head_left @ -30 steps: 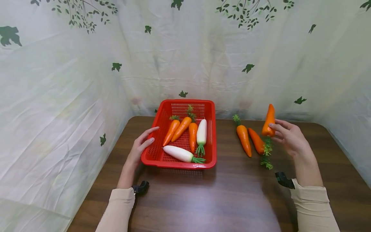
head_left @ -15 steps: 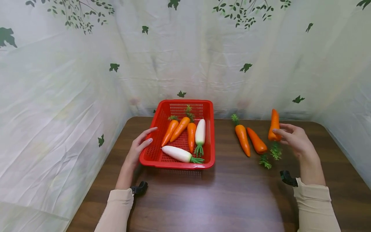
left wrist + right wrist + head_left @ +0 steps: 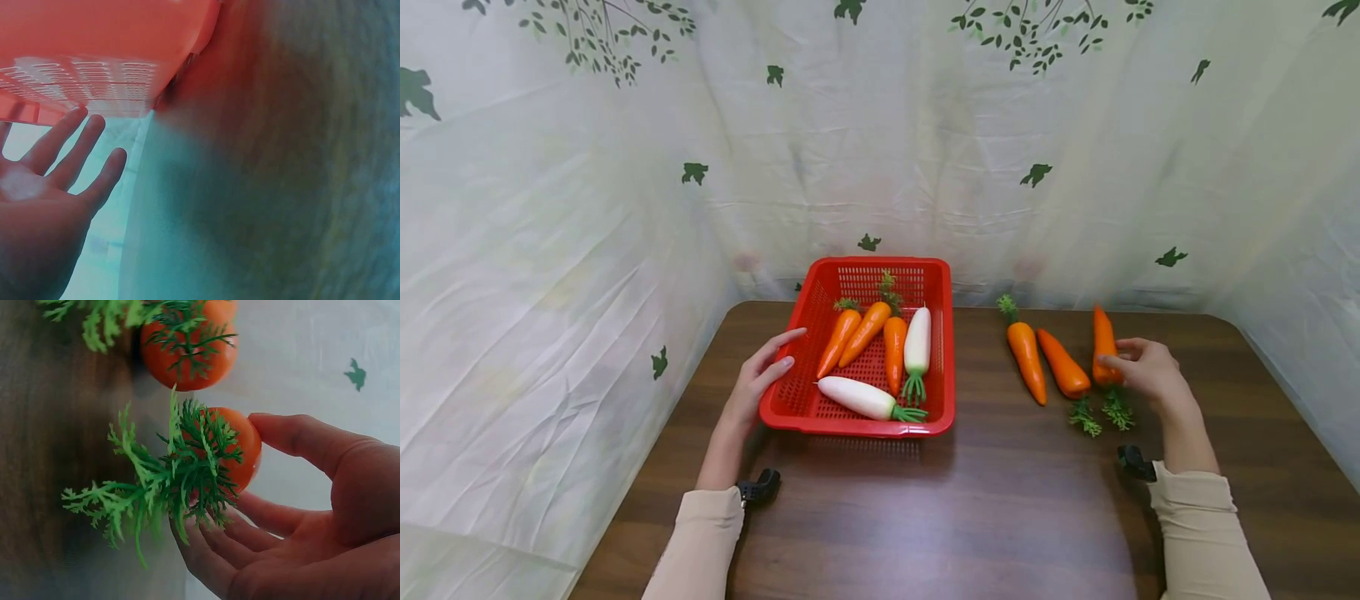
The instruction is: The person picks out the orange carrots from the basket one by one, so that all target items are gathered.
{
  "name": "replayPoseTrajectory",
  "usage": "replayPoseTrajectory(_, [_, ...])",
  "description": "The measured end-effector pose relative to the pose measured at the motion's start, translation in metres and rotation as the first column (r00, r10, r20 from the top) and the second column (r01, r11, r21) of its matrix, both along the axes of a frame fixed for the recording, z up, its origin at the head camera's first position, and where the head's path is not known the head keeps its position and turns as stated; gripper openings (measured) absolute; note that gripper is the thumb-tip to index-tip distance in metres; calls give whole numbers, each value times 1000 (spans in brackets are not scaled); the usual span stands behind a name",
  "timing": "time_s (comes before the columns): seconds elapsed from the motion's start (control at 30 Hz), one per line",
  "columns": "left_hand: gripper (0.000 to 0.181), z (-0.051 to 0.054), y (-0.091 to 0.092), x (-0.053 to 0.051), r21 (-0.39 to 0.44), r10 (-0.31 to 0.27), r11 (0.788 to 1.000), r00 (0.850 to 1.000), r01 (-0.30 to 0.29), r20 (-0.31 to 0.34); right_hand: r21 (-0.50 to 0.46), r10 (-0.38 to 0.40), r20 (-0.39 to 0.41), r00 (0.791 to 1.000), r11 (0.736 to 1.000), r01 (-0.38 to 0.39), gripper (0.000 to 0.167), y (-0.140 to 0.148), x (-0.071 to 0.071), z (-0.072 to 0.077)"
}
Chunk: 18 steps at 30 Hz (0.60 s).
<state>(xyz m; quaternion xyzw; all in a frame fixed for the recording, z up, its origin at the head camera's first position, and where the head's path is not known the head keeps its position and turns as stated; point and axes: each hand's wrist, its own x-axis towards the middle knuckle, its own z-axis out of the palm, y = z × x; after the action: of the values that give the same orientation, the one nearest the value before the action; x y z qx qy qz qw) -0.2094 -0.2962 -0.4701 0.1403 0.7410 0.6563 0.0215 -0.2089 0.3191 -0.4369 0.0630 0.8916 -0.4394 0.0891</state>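
Note:
The right hand [image 3: 1152, 371] pinches an orange carrot [image 3: 1104, 343] near its leafy end, thumb on one side and fingers on the other; the right wrist view shows this carrot [image 3: 245, 447] between thumb and fingers. Just left of it lie a second carrot [image 3: 1063, 363] and a third [image 3: 1027, 362]. At the red basket's [image 3: 857, 427] left side, the left hand [image 3: 751, 390] rests with its thumb and fingers on the rim. In the left wrist view the left hand's [image 3: 50, 194] fingers are spread and extended beside the basket [image 3: 112, 31].
Inside the basket lie several carrots [image 3: 867, 336] and two white radishes, one lengthwise [image 3: 918, 340] and one crosswise [image 3: 859, 397]. Behind the brown table [image 3: 1000, 500] hangs a pale curtain [image 3: 880, 150] with leaf prints. Both wrists wear black devices.
The right hand has lowered its carrot toward the table, to the right of the other two, whose leaves it no longer overlaps. The left hand stays at the basket.

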Motion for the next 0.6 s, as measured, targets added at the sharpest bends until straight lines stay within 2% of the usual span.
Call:
replayPoseTrajectory(0.07, [51, 0, 0, 0, 2, -1, 1000, 1000, 1, 0, 73, 2, -7, 1000, 997, -2, 72, 0, 0, -2])
replayPoseTrajectory(0.2, [51, 0, 0, 1, 8, 1, 1000, 1000, -1, 5, 140, 13, -14, 1000, 990, -11, 71, 0, 0, -5])
replayPoseTrajectory(0.6, [52, 0, 0, 0, 3, 4, 1000, 1000, -4, 5, 164, 5, 8, 1000, 987, -6, 68, -6, 4, 1])
